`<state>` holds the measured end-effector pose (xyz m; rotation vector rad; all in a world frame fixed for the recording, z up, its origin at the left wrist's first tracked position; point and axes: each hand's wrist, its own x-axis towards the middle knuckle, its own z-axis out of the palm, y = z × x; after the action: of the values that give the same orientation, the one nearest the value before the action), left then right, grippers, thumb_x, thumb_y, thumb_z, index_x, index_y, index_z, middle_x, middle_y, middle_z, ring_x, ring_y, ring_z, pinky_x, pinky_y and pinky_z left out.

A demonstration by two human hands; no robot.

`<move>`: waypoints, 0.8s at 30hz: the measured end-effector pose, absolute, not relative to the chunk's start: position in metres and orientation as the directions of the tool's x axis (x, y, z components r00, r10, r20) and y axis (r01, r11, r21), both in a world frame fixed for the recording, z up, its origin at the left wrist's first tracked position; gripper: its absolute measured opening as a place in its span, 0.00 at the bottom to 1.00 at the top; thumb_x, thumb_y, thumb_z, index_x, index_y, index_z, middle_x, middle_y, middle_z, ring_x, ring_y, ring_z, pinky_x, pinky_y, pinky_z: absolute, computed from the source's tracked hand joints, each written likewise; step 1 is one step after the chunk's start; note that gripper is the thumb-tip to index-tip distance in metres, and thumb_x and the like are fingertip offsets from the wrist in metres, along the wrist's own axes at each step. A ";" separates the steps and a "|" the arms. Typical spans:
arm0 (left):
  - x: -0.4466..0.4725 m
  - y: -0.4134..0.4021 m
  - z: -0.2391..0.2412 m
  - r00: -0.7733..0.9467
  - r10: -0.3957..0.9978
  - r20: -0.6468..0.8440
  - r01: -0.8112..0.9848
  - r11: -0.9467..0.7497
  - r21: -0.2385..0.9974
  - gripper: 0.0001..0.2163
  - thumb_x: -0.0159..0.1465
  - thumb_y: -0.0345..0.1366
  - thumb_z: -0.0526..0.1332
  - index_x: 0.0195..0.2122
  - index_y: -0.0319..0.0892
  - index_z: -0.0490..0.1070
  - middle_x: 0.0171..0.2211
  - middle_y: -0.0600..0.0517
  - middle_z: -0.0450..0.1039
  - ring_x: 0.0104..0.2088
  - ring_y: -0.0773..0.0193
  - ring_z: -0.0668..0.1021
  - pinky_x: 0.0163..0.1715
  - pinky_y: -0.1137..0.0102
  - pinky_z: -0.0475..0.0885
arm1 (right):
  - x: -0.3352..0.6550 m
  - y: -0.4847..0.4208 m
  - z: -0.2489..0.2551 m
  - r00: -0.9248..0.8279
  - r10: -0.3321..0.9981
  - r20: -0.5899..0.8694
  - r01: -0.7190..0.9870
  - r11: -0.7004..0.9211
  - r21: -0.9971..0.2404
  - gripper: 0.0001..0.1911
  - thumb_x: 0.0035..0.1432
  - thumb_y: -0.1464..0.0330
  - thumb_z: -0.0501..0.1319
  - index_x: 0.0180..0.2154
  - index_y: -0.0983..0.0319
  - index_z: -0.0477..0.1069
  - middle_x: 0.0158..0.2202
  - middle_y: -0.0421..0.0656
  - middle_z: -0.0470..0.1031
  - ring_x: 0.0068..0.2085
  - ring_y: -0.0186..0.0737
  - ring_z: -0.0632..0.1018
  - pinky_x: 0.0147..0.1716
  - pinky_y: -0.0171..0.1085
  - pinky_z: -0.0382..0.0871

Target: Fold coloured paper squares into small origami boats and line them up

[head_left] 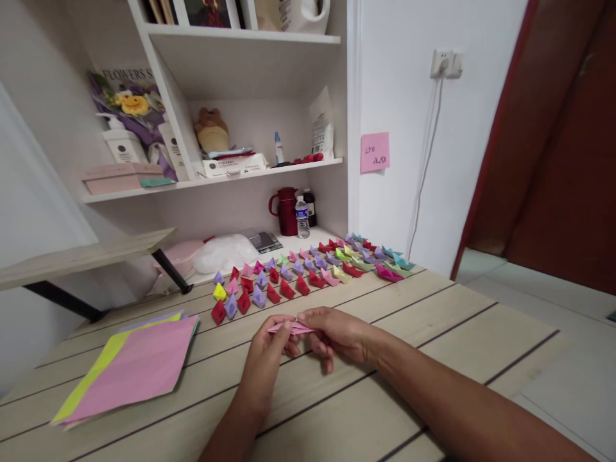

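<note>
A small piece of folded pink paper [299,328] is pinched between both hands above the table's front half. My left hand [272,343] grips its left end, thumb on the near side. At the right end, the thumb and fingers of my right hand [339,333] close on it, while its lower fingers curl beneath. The fingers hide part of the folds. Beyond the hands, several rows of folded paper boats [287,287] in red, purple, pink, yellow, green and blue stand on the wooden table [385,378].
A stack of coloured paper sheets [137,362], pink on top, lies at the left. Behind the boats, a white shelf [245,35] holds a dark red jug [287,212] and a water bottle [302,218]. A small raised stand [91,256] occupies the table's left back.
</note>
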<state>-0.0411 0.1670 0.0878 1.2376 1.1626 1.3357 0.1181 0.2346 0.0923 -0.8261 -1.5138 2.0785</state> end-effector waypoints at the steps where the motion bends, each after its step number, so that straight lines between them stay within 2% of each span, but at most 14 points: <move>1: -0.041 0.168 0.088 -0.064 0.993 0.102 -0.025 -0.103 0.994 0.16 0.60 0.49 0.63 0.42 0.42 0.72 0.27 0.56 0.70 0.27 0.68 0.74 0.34 0.71 0.69 | 0.118 0.235 0.092 -0.715 0.669 -0.202 -0.007 -0.297 -0.955 0.14 0.68 0.60 0.51 0.35 0.62 0.67 0.13 0.34 0.66 0.12 0.30 0.64 0.13 0.33 0.72; 6: -0.041 0.170 0.088 -0.100 0.991 0.088 0.023 -0.087 0.996 0.18 0.58 0.51 0.64 0.39 0.41 0.73 0.25 0.56 0.71 0.24 0.68 0.73 0.29 0.72 0.68 | 0.123 0.239 0.095 -0.629 0.761 -0.158 -0.035 -0.231 -0.972 0.21 0.68 0.51 0.48 0.42 0.62 0.68 0.22 0.37 0.71 0.18 0.30 0.71 0.16 0.31 0.73; 9: -0.040 0.170 0.088 -0.102 0.991 0.091 0.043 -0.087 0.995 0.18 0.57 0.52 0.64 0.39 0.41 0.73 0.24 0.56 0.71 0.23 0.68 0.73 0.28 0.71 0.68 | 0.125 0.238 0.097 -0.637 0.763 -0.114 -0.034 -0.176 -0.984 0.20 0.64 0.51 0.56 0.42 0.62 0.70 0.28 0.39 0.71 0.21 0.30 0.73 0.16 0.29 0.73; 13: -0.041 0.171 0.088 -0.091 0.991 0.096 0.053 -0.091 0.994 0.19 0.57 0.52 0.64 0.39 0.40 0.74 0.24 0.56 0.70 0.23 0.68 0.73 0.27 0.71 0.68 | 0.127 0.236 0.098 -0.683 0.727 -0.073 -0.018 -0.118 -0.993 0.18 0.57 0.56 0.66 0.42 0.62 0.71 0.34 0.40 0.74 0.25 0.30 0.75 0.17 0.27 0.71; 17: -0.041 0.172 0.088 -0.078 0.993 0.089 0.057 -0.085 0.995 0.20 0.57 0.52 0.63 0.40 0.40 0.74 0.24 0.56 0.70 0.23 0.68 0.73 0.27 0.71 0.68 | 0.128 0.237 0.098 -0.698 0.714 -0.059 0.003 -0.080 -0.997 0.18 0.55 0.59 0.67 0.44 0.62 0.72 0.33 0.40 0.75 0.26 0.30 0.75 0.19 0.27 0.71; 24: -0.039 0.171 0.091 -0.063 0.994 0.093 0.066 -0.089 0.994 0.19 0.58 0.53 0.63 0.37 0.40 0.74 0.24 0.56 0.70 0.23 0.68 0.72 0.26 0.71 0.67 | 0.125 0.237 0.096 -0.658 0.752 -0.031 0.033 -0.013 -0.999 0.14 0.56 0.60 0.66 0.40 0.64 0.73 0.28 0.39 0.74 0.23 0.30 0.74 0.19 0.28 0.69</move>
<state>-0.0391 0.1714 0.0905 1.2921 1.2600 1.2954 0.1253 0.2370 0.0962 -0.8165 -1.7287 1.7248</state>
